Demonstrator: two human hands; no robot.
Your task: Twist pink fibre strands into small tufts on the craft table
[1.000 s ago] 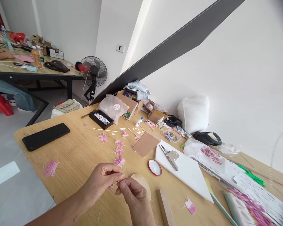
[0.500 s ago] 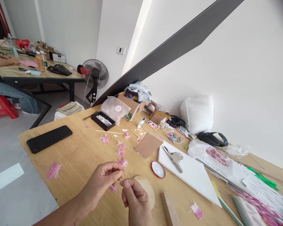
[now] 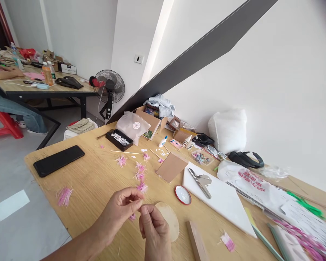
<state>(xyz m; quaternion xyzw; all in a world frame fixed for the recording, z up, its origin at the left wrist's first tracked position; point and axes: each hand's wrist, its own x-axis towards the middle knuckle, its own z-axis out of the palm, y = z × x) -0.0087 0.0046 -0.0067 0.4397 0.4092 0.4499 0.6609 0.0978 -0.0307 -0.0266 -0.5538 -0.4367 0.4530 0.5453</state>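
Observation:
My left hand (image 3: 125, 206) is closed in a pinch above the wooden table (image 3: 97, 185), its fingertips close to those of my right hand (image 3: 154, 226). The right hand is closed too, thumb pressed on the curled fingers. Whatever lies between the fingertips is too small to make out. Just beyond the left hand is a pink-and-white fringed tuft (image 3: 142, 187), with several more in a row behind it. Another pink tuft (image 3: 132, 216) shows partly below the left hand. A pale round disc (image 3: 170, 221) lies beside the right hand, partly covered by it.
A wooden block (image 3: 196, 241), a red-rimmed lid (image 3: 183, 195) with white stuff and a white board (image 3: 220, 203) bearing a bulldog clip (image 3: 203, 180) lie to the right. On the left rest a black phone (image 3: 59, 161) and a loose tuft (image 3: 64, 196). A person sits at the far table.
My hands have drawn slightly closer together, the fingertips now almost meeting. The view has shifted a little; the things on the table lie as before.

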